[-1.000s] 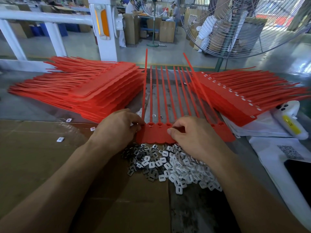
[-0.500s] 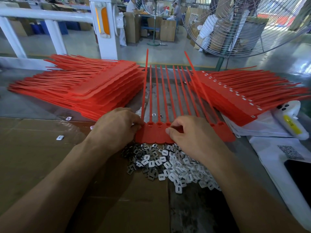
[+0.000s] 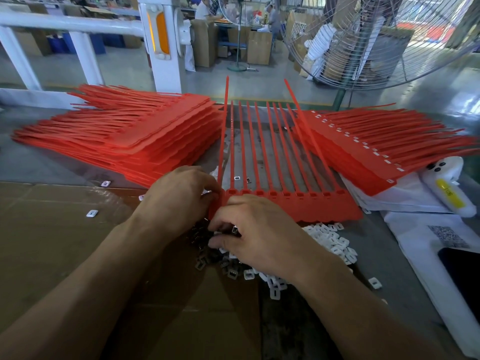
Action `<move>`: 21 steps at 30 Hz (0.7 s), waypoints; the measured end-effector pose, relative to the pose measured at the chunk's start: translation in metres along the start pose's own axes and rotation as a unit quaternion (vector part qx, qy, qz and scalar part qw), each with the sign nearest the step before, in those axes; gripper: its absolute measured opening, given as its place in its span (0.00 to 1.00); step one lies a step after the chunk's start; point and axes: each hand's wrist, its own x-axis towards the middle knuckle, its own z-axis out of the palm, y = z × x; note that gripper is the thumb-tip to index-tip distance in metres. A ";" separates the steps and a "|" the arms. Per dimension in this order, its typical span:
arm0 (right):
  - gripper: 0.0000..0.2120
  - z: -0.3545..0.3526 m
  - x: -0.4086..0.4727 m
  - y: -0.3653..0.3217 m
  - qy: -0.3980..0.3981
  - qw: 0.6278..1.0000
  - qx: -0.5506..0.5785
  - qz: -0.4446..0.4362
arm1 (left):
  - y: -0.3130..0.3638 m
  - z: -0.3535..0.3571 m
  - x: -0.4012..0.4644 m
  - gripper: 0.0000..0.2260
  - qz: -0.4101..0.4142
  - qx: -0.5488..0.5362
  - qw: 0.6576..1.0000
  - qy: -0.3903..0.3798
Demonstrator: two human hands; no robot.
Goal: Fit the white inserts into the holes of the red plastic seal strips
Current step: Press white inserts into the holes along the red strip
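Red seal strip point(image 3: 298, 206) stays pinched by left hand point(image 3: 179, 198); right hand point(image 3: 259, 235) has dropped, fingers curled into white inserts point(image 3: 330, 240).

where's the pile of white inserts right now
In the head view the pile of white inserts lies low centre, just in front of the red seal strip, partly under the right hand.

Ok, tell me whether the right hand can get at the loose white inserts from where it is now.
Probably yes. The right hand lies right over the pile of white inserts, its curled fingers already down among them at the near edge of the red seal strip. Nothing stands between; the left hand stays off to the side.
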 end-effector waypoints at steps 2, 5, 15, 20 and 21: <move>0.08 0.001 0.000 0.001 0.011 1.000 0.011 0.003 | 0.000 0.000 0.000 0.06 -0.001 -0.004 1.000 0.003; 0.03 0.000 -0.001 0.001 0.019 0.999 0.034 0.009 | 0.000 0.000 0.000 0.06 -0.003 -0.004 1.000 0.005; 0.02 -0.006 -0.005 0.002 0.021 0.995 0.087 0.031 | 0.000 0.000 0.000 0.06 0.003 -0.035 0.999 0.037; 0.02 -0.008 -0.005 0.006 0.093 0.971 0.206 0.084 | 0.002 0.001 0.000 0.06 0.002 -0.071 0.996 0.061; 0.03 -0.008 -0.004 0.008 0.112 0.960 0.236 0.103 | 0.003 0.001 0.000 0.05 0.005 -0.089 0.994 0.069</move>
